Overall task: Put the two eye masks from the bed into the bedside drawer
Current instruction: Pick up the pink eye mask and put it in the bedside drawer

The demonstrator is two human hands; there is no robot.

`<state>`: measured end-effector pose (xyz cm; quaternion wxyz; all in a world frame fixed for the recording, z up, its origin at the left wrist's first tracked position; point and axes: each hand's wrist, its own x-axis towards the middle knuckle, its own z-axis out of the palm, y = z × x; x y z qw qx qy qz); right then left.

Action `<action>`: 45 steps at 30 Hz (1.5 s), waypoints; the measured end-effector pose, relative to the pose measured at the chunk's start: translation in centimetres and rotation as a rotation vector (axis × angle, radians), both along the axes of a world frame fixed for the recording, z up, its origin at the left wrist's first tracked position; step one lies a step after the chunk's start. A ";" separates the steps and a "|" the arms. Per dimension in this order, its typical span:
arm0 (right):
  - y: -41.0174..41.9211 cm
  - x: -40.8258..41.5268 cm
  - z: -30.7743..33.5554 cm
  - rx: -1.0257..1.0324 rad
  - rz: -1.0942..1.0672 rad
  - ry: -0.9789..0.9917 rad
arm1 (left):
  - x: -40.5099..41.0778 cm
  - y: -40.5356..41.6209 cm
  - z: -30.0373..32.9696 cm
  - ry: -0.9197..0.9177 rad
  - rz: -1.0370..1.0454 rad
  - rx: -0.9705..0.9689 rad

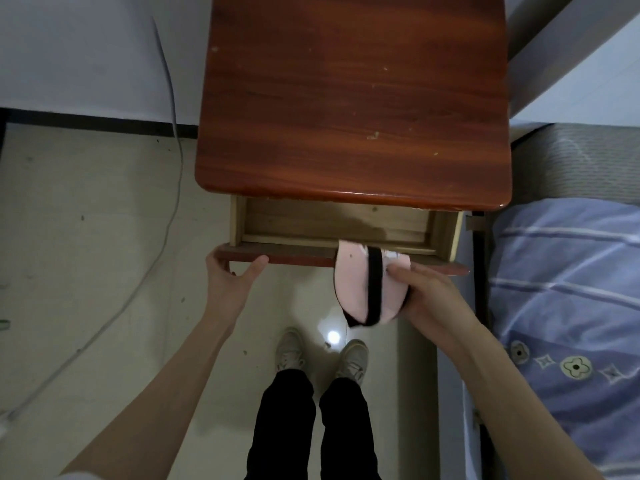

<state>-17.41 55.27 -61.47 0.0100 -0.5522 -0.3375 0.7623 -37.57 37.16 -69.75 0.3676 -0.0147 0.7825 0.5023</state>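
Observation:
A reddish wooden bedside table (pixel 353 98) stands in front of me, its drawer (pixel 332 223) pulled partly out and showing a bare pale wood bottom. My left hand (pixel 228 282) grips the drawer's front panel at its left end. My right hand (pixel 429 296) holds pink eye masks (pixel 353 285) with a black strap (pixel 374 285), stacked together, over the drawer's front edge. Their top tip reaches just past the front panel. How many masks are in the stack I cannot tell.
The bed with a blue striped, flower-printed cover (pixel 568 306) lies to the right, its dark frame rail (pixel 479 271) close to the drawer's right end. A white cable (pixel 173 161) runs down the wall and across the tiled floor on the left. My feet (pixel 322 355) stand below the drawer.

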 end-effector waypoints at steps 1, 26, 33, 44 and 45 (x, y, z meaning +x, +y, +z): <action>0.0 -1.4 -0.2 -0.018 -0.025 0.016 | 0.1 0.0 -0.1 0.007 0.009 0.004; -1.8 -16.6 -8.8 0.610 0.414 -0.397 | -0.1 -0.7 -1.3 -0.024 -0.044 0.029; -4.4 -10.1 -2.5 0.779 0.710 -0.392 | -2.6 -1.9 3.0 -0.168 -0.470 -0.295; -9.4 7.1 15.0 1.047 0.748 -0.653 | 4.9 1.6 21.2 0.572 -1.100 -0.062; -9.8 8.8 16.6 1.061 0.701 -0.703 | 6.1 2.2 22.8 0.669 -1.148 -0.026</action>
